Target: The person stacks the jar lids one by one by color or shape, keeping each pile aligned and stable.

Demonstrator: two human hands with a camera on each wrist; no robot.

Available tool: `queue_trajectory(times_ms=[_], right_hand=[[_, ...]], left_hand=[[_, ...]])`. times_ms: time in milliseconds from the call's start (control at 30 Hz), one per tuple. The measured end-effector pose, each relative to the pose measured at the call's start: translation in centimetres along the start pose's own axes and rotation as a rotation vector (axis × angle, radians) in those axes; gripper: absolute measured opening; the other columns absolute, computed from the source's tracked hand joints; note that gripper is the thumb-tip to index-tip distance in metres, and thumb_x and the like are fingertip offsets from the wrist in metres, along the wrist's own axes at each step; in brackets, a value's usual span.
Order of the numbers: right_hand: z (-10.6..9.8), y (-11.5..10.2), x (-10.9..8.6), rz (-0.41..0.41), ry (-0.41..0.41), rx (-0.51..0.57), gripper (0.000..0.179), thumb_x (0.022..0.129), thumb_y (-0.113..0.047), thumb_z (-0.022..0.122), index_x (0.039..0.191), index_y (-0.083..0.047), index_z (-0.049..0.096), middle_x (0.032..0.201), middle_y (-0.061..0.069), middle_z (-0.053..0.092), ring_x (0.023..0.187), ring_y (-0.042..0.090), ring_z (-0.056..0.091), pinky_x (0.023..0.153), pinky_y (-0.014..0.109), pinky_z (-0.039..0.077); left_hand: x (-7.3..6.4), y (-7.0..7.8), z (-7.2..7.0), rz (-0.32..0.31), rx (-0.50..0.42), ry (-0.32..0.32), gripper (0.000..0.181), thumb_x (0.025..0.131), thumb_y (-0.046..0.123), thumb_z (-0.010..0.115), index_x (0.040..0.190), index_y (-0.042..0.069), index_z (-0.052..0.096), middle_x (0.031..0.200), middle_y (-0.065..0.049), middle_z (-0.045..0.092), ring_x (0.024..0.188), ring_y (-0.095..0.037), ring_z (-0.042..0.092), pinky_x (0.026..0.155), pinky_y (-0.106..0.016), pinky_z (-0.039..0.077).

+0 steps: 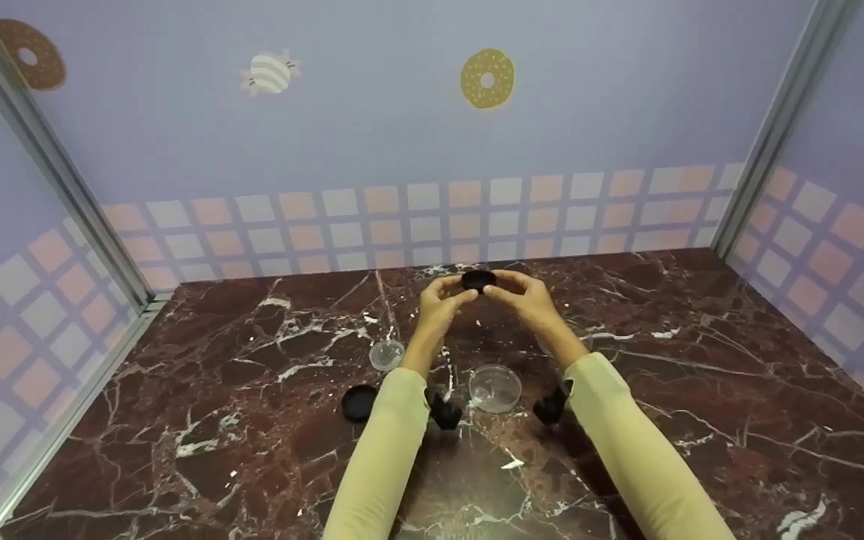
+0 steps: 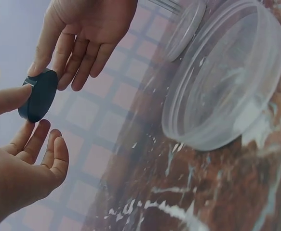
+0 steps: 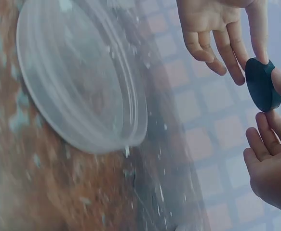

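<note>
Black in the head view, a shallow cap (image 1: 479,280) is pinched between left hand (image 1: 438,306) and right hand (image 1: 533,301) above the marbled tabletop (image 1: 274,450). In the left wrist view, thumbs (image 2: 12,99) are pressed to its side; in the right, spare fingers (image 3: 198,48) are loosely extended.

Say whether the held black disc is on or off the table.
Off the table: left hand and right hand hold the black disc up, wall behind it in both wrist views.
</note>
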State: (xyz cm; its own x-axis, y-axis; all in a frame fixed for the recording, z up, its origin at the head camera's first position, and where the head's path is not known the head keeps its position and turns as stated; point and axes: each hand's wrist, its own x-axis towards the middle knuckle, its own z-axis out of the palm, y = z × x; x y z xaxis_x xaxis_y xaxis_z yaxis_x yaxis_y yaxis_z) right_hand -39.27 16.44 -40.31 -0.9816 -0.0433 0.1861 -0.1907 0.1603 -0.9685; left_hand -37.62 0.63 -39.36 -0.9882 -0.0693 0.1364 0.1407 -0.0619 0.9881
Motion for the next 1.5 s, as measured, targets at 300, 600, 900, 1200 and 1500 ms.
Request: queue_trajectory(times_ms=[300, 600, 900, 1200, 1500], right_hand=[[0.5, -1.1, -1.0, -0.04, -0.036, 0.084, 0.045, 0.091, -0.016, 0.067, 0.132, 0.0, 0.056, 0.133, 0.02, 0.06, 0.107, 0.01, 0.062, 0.099, 0.029, 0.049], [1.1, -2.6, -2.5, -0.077, -0.011, 0.172, 0.042, 0.092, -0.01, 0.064, 0.132, 0.002, 0.056, 0.129, 0.016, 0.063, 0.104, 0.004, 0.062, 0.093, 0.018, 0.049], [2.7, -3.4, -3.3, -0.108, -0.017, 0.267, 0.04, 0.092, -0.005, 0.063, 0.13, 0.003, 0.056, 0.113, 0.001, 0.068, 0.102, 0.004, 0.063, 0.092, 0.02, 0.05], [4.7, -3.9, -4.4, -0.142, -0.114, 0.272, 0.042, 0.089, -0.002, 0.065, 0.129, 0.004, 0.056, 0.115, 0.006, 0.069, 0.1, 0.007, 0.065, 0.09, 0.021, 0.053], [6.9, -3.9, -5.2, -0.111, -0.145, 0.263, 0.041, 0.088, -0.004, 0.067, 0.127, 0.002, 0.058, 0.119, 0.015, 0.068, 0.099, 0.008, 0.065, 0.088, 0.023, 0.055]], left_hand=[[-0.1, 0.1, -0.9, 0.093, -0.063, 0.001, 0.033, 0.079, 0.002, 0.072, 0.109, -0.005, 0.06, 0.112, -0.014, 0.067, 0.076, -0.006, 0.054, 0.065, -0.02, 0.045], [-1.4, 1.6, -2.2, 0.162, -0.122, -0.061, 0.031, 0.08, 0.0, 0.071, 0.108, -0.005, 0.058, 0.11, -0.008, 0.066, 0.075, -0.005, 0.053, 0.06, -0.016, 0.044], [-2.1, 2.5, -4.0, 0.117, -0.211, -0.106, 0.028, 0.082, -0.004, 0.068, 0.108, -0.002, 0.059, 0.1, 0.004, 0.064, 0.077, -0.005, 0.058, 0.064, -0.016, 0.049], [-3.1, 2.5, -7.7, 0.126, -0.224, -0.211, 0.039, 0.082, -0.009, 0.066, 0.12, -0.009, 0.058, 0.105, -0.001, 0.067, 0.08, -0.009, 0.068, 0.072, -0.021, 0.057], [-3.5, 2.5, -10.5, 0.148, -0.146, -0.24, 0.035, 0.08, -0.007, 0.068, 0.113, -0.003, 0.062, 0.098, 0.003, 0.068, 0.087, -0.01, 0.063, 0.075, -0.023, 0.055]])
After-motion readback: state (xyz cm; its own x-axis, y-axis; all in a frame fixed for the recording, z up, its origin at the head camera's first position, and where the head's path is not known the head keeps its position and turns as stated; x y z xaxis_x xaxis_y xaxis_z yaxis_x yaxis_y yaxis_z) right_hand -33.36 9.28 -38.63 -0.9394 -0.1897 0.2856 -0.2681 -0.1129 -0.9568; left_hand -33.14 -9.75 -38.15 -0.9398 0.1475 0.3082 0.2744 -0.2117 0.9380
